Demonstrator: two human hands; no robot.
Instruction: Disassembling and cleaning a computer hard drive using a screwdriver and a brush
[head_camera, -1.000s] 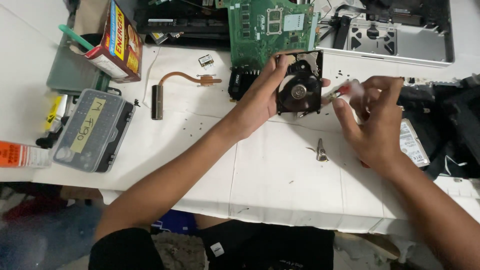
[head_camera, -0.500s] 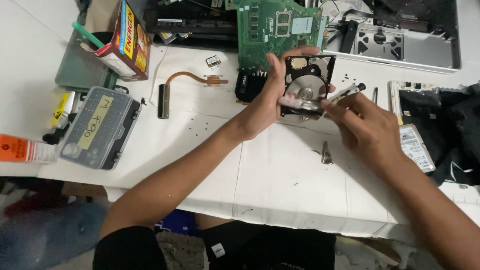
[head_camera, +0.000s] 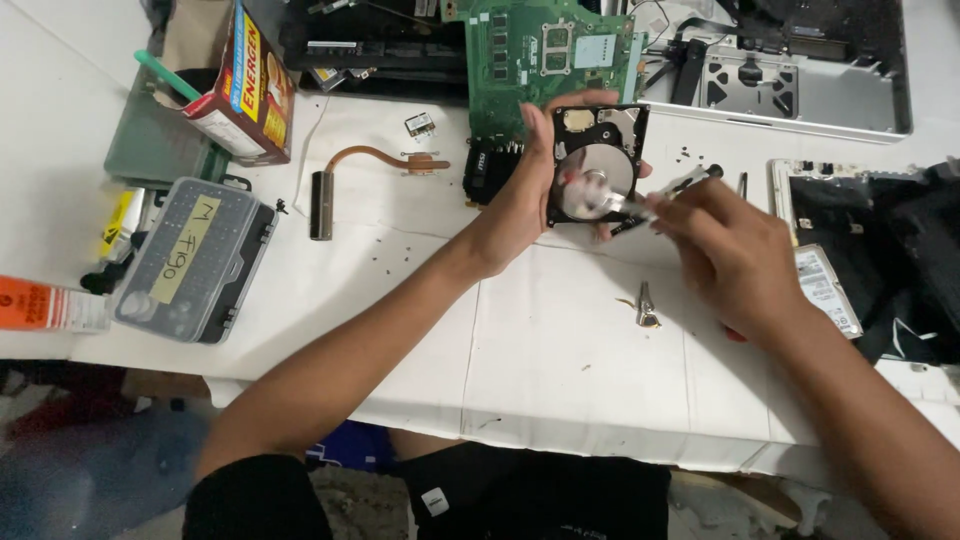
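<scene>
The left hand has the opened black hard drive with the shiny silver platter propped up off the white-covered bench, fingers wrapped round its left edge with the thumb curled over the top, so it's tilted with the platter facing the camera. The right hand comes in from the right with its fingers pinched tight round a slim silver-tipped screwdriver, and the tip sits right at the lower part of the platter, touching or as good as touching, hard to say which because it's a bit blurry there. The drive is up near the back middle of the bench, just in front of a green circuit board. Below the right hand there's a small metal bit lying on the cloth, plus a sprinkle of tiny dark screws to the left. Further left sits a copper heat pipe with a black block on its end, then a grey plastic screwdriver-bit case with a yellow strip of tape on the lid. A red and white cardboard box is up in the back left corner, and a silver laptop shell is in the back right.
</scene>
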